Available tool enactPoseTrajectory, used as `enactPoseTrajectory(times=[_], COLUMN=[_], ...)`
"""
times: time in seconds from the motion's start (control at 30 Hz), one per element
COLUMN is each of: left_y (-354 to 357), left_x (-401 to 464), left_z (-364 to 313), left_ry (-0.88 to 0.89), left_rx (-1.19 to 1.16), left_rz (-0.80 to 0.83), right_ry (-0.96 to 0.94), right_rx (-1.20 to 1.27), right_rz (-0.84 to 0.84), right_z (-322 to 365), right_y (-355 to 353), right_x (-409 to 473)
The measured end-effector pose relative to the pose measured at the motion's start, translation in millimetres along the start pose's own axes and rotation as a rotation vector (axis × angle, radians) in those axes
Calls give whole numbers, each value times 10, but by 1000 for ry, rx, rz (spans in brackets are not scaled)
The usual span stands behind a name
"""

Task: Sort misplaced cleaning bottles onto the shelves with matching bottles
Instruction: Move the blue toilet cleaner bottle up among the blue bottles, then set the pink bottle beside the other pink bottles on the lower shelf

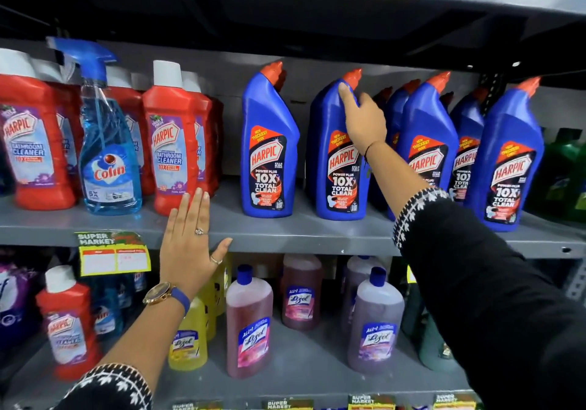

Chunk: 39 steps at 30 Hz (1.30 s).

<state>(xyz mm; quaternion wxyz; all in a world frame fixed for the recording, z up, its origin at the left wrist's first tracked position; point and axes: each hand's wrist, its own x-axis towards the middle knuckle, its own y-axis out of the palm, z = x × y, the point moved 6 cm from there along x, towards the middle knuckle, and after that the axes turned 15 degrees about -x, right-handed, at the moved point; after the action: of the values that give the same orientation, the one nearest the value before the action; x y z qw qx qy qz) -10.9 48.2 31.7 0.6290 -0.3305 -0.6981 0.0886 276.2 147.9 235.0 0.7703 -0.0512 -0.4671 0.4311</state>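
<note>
My right hand (pixel 364 121) grips the neck of a blue Harpic toilet-cleaner bottle (pixel 339 162) that stands on the middle shelf (pixel 285 235) among several matching blue bottles (pixel 507 162). Another blue Harpic bottle (pixel 269 149) stands alone to its left. My left hand (pixel 190 244) is held flat and open in front of the shelf's edge, holding nothing. A blue Colin spray bottle (pixel 107 143) stands among the red Harpic bathroom-cleaner bottles (pixel 174 143) at the left. One red Harpic bottle (pixel 68 324) stands on the lower shelf.
The lower shelf (pixel 301 374) holds pink Lizol bottles (pixel 249 324), purple Lizol bottles (pixel 374 324) and a yellow Lizol bottle (pixel 187 340). Green bottles (pixel 564 175) stand at the far right. A yellow price tag (pixel 112 252) hangs from the middle shelf's edge.
</note>
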Motion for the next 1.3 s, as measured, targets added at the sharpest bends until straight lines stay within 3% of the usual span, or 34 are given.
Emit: enactPoseTrajectory(times=[0.1,0.27,0.47,0.53,0.63,0.77,0.93,1.3], left_y=[-1,7,-7,-8,-13,16,40,38], left_x=[-2,0,-12,-16,-17,-13,-10,-11], left_z=[-5,0,-19,-20,-20,11,34,37], left_ry=[10,34,38,42,49,67,112,129], left_rx=[7,22,23,36,36,60,64,84], left_rz=[-9,-50,-63,-70,-94,-126,-173,-190], right_ry=[-38,-134,-672,-563,-232,-152,-116,52], right_rx=[160,258,190,148,150,50,-225,-86], right_rz=[-99,-96,-43,112,292,507,499,406], right_z=[-245,-414,-274,-425,-665,-689,-552,-653], right_y=[103,464,1089,1490,1944,2336,2526,2423], right_x=[-349,-1426,-2795,-2949,-2943,-2857,-2720,-2630])
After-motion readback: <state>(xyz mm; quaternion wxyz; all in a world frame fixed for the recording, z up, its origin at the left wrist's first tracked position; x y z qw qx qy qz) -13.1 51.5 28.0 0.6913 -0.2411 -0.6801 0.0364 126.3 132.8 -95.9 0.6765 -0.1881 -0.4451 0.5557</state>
